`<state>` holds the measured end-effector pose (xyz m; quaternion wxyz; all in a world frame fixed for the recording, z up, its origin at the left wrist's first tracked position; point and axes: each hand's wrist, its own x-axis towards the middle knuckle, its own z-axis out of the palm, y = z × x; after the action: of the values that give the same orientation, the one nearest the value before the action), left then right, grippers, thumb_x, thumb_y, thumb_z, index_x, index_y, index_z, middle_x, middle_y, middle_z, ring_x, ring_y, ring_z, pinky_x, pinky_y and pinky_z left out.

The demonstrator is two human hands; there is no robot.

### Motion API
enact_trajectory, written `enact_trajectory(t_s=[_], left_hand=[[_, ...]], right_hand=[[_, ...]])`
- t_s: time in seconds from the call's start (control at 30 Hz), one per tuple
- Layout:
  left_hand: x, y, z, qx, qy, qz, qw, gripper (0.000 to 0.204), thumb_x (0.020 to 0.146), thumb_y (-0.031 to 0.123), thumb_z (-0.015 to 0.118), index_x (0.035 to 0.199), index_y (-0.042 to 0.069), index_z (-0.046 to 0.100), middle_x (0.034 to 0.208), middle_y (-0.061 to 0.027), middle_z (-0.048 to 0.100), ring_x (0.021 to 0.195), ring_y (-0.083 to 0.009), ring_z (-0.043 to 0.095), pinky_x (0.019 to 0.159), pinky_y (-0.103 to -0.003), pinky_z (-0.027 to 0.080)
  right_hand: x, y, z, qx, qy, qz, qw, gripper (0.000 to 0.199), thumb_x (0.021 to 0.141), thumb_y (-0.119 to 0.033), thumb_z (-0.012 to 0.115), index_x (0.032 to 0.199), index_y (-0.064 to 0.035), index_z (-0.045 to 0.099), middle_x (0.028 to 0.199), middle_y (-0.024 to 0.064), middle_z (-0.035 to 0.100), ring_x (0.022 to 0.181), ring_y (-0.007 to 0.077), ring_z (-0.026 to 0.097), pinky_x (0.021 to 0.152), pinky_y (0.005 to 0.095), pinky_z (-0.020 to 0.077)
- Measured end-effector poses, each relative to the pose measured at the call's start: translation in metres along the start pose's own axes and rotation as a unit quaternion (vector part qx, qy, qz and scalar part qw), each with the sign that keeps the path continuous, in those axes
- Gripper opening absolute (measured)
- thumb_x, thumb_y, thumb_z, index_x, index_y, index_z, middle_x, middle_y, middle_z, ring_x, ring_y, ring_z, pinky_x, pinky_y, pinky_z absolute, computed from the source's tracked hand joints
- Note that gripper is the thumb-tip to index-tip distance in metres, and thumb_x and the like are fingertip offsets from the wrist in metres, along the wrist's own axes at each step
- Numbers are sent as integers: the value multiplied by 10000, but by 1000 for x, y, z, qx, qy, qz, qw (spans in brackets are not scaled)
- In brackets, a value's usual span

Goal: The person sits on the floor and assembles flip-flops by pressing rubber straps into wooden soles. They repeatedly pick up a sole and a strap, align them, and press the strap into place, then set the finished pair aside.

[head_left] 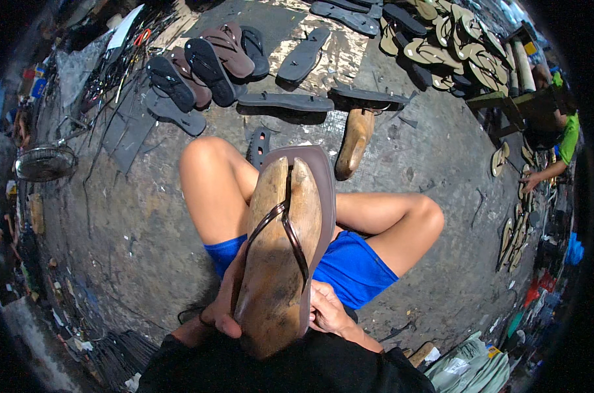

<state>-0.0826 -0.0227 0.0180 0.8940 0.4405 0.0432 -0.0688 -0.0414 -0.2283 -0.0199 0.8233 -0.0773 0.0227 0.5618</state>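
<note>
Upright before my chest is a worn wooden shoe last (277, 275), split at the toe. A brown flip-flop (324, 196) is fitted on it, its glossy dark thong strap (265, 221) running over the wood and into the toe slot. The sole shows past the last along the toe and right side. My left hand (225, 311) grips the left side near the heel, thumb on the wood, other fingers mostly hidden. At the right heel edge, my right hand (331, 313) has its fingers closed against the sole; anything small between them is hidden.
A second wooden last (356, 145) lies beyond my legs, touching a dark flip-flop sole (369, 97). Dark and brown flip-flops (212, 69) are grouped at far left, tan ones (467, 46) piled at far right. A fan (46, 162) stands left. Another person's arm (549, 173) reaches in at right.
</note>
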Motion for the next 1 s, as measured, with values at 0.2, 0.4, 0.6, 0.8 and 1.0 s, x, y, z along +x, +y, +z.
enact_trajectory(t_s=[0.2,0.4,0.6,0.8,1.0], left_hand=[[24,31,25,73,-27,27,997,1621,378,603,943,1512,-43,-18,1538,-194,218,1424,-318,252,1171,-423,215],[62,72,55,440,51,77,893,1412,531,562,914,1469,-123,112,1460,-258,335,1377,-381,345,1150,-439,254],[72,62,10,641,101,123,751,339,959,326,590,967,-5,662,834,-150,626,853,-299,590,772,-399,444],[27,8,31,369,-9,-108,923,288,1039,277,450,912,22,490,658,-90,440,619,-144,454,607,-328,417],[7,1,50,210,39,-170,962,322,1063,251,353,1058,1,555,876,-11,541,824,-81,478,757,-266,426]], right_hand=[[22,-12,10,-69,182,151,969,759,920,-307,679,1487,-4,277,1470,145,409,1382,271,381,1131,446,333],[56,-55,29,-225,108,-176,952,982,745,-364,778,1496,-18,247,1464,180,406,1347,311,415,1119,461,358],[22,-46,45,-67,227,-191,953,1186,507,-449,748,1506,-45,251,1473,182,409,1355,318,414,1138,449,344],[-10,-28,73,39,245,-291,924,964,626,-259,679,1464,29,299,1373,234,512,1231,353,547,1068,470,432],[-14,-28,85,105,263,-285,916,919,648,-204,673,1452,49,306,1346,256,527,1199,363,569,1046,473,452]])
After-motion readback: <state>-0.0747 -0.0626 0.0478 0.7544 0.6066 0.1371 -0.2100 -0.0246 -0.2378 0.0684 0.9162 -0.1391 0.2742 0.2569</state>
